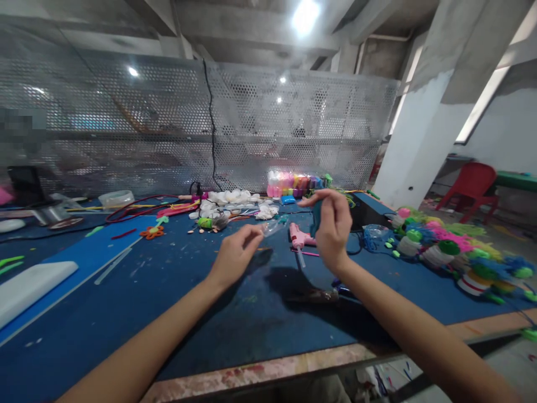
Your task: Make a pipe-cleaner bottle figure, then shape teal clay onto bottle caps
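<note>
My left hand (235,253) is closed in a pinch above the blue table, with a clear plastic piece (273,226) at its fingertips. Its exact kind is blurred. To the right, my raised right hand (334,226) curls around a dark teal object (316,217), mostly hidden by the fingers; its index finger points left. A pink glue gun (297,236) lies between the hands, with a pale glue stick (301,257) at its near end. Below my right hand lie pliers (321,295) with blue handles, partly in shadow.
Yarn-topped bundles (444,249) crowd the right side. White pieces (230,200) and packs of colourful material (296,183) line the back. An orange pipe-cleaner flower (153,232) and a white block (36,285) lie left. A perforated metal screen (251,129) stands behind.
</note>
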A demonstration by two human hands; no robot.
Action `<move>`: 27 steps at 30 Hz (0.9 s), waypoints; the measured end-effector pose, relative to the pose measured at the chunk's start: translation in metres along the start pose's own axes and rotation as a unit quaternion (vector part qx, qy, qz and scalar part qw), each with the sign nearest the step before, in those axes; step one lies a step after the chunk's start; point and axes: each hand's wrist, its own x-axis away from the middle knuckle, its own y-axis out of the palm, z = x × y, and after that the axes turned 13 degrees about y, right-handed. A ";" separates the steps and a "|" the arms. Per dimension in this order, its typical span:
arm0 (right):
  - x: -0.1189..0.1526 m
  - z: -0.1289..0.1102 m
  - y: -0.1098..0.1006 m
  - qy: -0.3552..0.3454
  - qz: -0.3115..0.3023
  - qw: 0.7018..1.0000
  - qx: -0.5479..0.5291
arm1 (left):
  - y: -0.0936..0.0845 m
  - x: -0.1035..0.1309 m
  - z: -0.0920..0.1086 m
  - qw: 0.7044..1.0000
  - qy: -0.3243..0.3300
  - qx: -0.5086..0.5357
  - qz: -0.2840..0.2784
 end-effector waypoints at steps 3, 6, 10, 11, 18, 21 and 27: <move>-0.015 0.010 -0.008 0.149 0.002 0.989 0.004 | -0.006 -0.001 -0.003 1.000 0.024 -0.003 0.012; -0.012 0.021 -0.005 0.385 -0.143 0.911 0.023 | -0.003 0.006 0.000 0.999 0.040 0.018 -0.015; 0.001 0.019 0.005 0.441 -0.218 0.870 0.003 | 0.003 0.010 0.001 0.998 0.000 0.061 -0.016; 0.004 0.018 0.006 0.423 -0.208 0.882 0.004 | 0.004 0.008 0.001 0.995 -0.020 0.099 0.004; 0.003 0.023 0.003 0.329 -0.235 0.911 0.079 | 0.004 -0.003 0.006 0.922 -0.177 0.342 0.034; 0.001 0.021 -0.003 0.232 -0.165 0.951 0.124 | 0.004 -0.002 0.004 0.919 -0.186 0.347 0.034; 0.014 -0.003 0.000 -0.077 0.070 0.993 0.059 | 0.007 0.007 0.003 0.970 -0.120 0.199 0.072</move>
